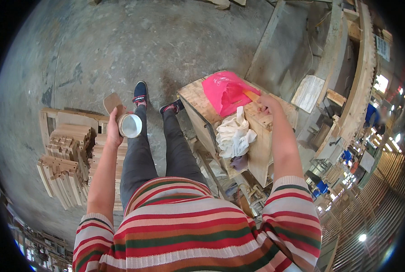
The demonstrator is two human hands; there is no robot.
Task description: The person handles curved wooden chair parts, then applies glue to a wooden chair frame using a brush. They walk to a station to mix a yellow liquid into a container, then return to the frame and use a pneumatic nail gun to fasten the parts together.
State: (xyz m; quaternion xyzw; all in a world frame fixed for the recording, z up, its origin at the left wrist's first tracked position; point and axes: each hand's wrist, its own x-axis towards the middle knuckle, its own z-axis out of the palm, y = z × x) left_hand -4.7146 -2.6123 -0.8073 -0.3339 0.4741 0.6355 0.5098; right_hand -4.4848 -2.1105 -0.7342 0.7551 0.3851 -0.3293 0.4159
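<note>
My left hand [114, 128] is closed round a small round tub [131, 126] whose open top shows a pale, whitish inside. A flat brown piece with rounded corners [113, 103] sticks out past the same fingers; its kind is unclear. Over the wooden box [259, 154] my right hand [268, 105] is closed at the end of a flat yellow-orange strip [251, 95]. The strip's other end lies against a bright pink plastic bag [225, 93]. Crumpled white cloths [235, 133] rest on the box, nearer to me.
Stacks of cut wooden parts [66, 158] stand on the floor to my left, beside my legs. A long wooden bench frame [347, 81] runs along the right. Farther right, a person in blue [371, 115] is at a distance. Concrete floor [166, 41] lies ahead.
</note>
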